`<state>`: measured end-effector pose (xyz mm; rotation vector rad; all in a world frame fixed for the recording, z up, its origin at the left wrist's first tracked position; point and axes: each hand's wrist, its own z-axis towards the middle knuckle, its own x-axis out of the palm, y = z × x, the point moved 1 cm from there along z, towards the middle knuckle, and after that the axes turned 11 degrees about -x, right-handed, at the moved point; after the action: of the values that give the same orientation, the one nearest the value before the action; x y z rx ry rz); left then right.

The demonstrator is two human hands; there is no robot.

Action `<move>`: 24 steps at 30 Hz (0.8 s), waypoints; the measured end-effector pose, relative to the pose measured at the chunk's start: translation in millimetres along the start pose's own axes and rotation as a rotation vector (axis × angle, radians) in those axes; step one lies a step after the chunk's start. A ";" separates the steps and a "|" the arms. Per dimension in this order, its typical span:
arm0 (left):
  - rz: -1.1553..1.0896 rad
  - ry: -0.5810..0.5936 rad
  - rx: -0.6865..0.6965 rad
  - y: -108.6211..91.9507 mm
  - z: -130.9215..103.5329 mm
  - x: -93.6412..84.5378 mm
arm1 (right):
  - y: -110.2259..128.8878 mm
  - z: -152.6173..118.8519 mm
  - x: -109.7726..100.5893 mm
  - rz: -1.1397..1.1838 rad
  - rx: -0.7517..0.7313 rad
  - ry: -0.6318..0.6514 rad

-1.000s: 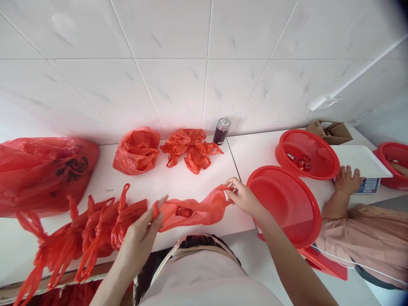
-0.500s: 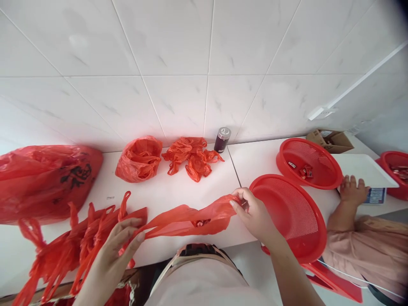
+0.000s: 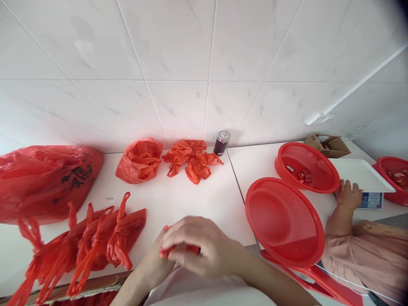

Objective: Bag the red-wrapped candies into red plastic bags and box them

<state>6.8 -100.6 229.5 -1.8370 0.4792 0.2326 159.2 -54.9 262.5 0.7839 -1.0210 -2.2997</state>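
Note:
My two hands are together close to my body, above the front edge of the white table [image 3: 204,199]. Between them a red plastic bag [image 3: 164,251] is bunched up, and only small parts of it show. My right hand [image 3: 204,242] curls over the bag from above, its fingers slightly blurred. Under it, my left hand [image 3: 161,257] is closed around the bag, with its fingers mostly hidden. To the left lies a row of knotted red plastic bags [image 3: 92,238], the closest of them not touching my hands.
At the back are an open red bag [image 3: 140,161], loose red bags [image 3: 193,157] and a dark cup [image 3: 222,143]. A large red bag [image 3: 47,182] is far left. Red baskets [image 3: 283,216] stand right, near a white tray [image 3: 363,175] and a co-worker's hand [image 3: 349,195].
The bag was stretched wide between my spread hands. Both hands have come together in the middle and the bag is now gathered up between them.

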 end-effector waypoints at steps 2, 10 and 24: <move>-0.121 0.071 -0.112 -0.6 -0.9 1.9 | -13.4 -7.6 -6.5 -0.083 0.105 -0.077; -0.427 0.128 -0.339 5.3 5.2 0.7 | -14.3 -30.0 -15.0 -0.095 0.263 -0.162; 0.261 -0.064 0.108 25.7 14.9 5.8 | -64.4 -30.6 21.0 -0.163 0.379 -0.049</move>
<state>2.1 -94.1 200.3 -1.6552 0.6740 0.4333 151.6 -45.1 189.2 0.9934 -1.4928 -2.2976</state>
